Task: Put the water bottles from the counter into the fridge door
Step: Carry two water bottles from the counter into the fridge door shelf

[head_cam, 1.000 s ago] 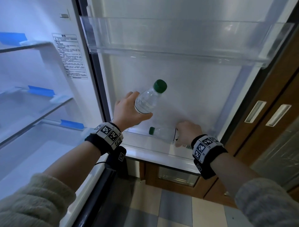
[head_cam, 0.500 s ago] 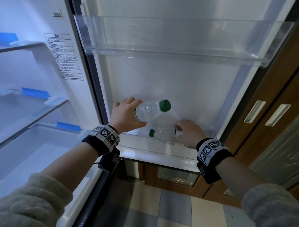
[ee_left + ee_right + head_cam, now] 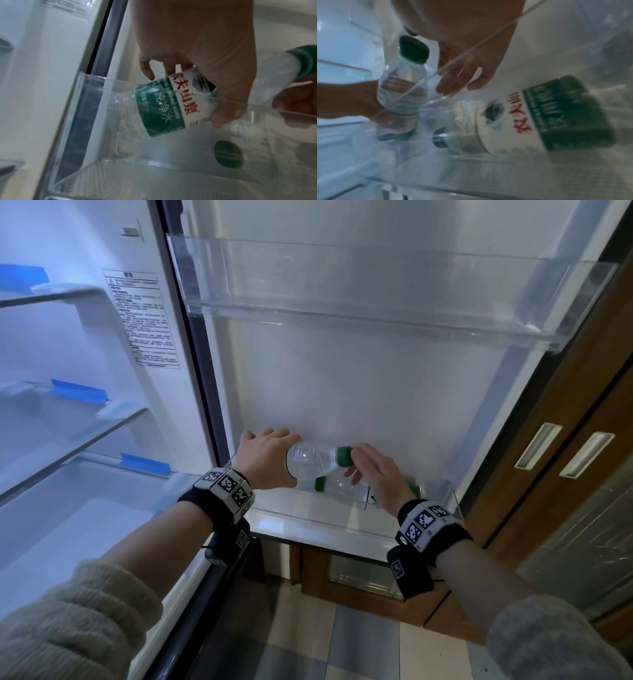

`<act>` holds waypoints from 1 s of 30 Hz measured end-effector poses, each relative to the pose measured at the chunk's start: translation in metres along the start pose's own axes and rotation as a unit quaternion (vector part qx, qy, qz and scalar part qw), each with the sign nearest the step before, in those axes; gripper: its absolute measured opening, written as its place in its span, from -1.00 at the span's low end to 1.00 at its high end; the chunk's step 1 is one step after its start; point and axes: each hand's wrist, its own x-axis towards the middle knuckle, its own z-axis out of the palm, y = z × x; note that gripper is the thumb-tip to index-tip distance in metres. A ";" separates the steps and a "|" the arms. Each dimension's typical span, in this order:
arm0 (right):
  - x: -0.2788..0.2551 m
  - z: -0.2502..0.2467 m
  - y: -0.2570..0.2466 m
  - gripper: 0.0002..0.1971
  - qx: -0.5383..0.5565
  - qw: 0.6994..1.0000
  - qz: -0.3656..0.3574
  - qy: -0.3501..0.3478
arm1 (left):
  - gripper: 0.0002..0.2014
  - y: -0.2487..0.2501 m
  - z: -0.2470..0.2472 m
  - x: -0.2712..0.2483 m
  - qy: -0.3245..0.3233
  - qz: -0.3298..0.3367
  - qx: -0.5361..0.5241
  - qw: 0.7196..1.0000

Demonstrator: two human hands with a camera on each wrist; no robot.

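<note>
A: Left hand (image 3: 265, 458) wrapped round the second bottle (image 3: 310, 462), tilted, base dipping into the lower door bin (image 3: 454, 501). Right hand (image 3: 375, 474) loose, fingers relaxed near the green cap (image 3: 343, 456).

B: Best lowered flat beside the lying bottle (image 3: 513, 121), without nudging it.

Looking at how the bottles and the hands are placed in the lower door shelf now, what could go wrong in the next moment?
1. The left hand grips the tilted bottle with its base low in the lower door bin; lowered flat, it may land on the lying bottle.
2. The right hand is open at the green cap, between both bottles, so fingers may get pinched.
3. The lying bottle could roll when bumped.
</note>
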 end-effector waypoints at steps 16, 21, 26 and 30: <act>0.000 0.032 -0.013 -0.90 -0.084 0.993 -0.060 0.061 | -0.29 -0.016 0.011 -0.004 -0.110 -0.007 -0.208 0.972; -0.002 0.034 -0.008 -0.85 -0.135 0.989 -0.046 0.047 | -0.21 -0.021 0.014 -0.015 -0.091 -0.006 -0.265 0.960; -0.007 0.033 -0.008 -0.75 -0.183 0.982 -0.040 0.005 | -0.25 -0.015 0.013 -0.022 -0.060 0.013 -0.223 0.973; -0.008 0.031 -0.002 -0.70 -0.218 0.976 -0.012 -0.020 | -0.37 -0.011 0.013 -0.022 -0.051 0.012 -0.178 0.983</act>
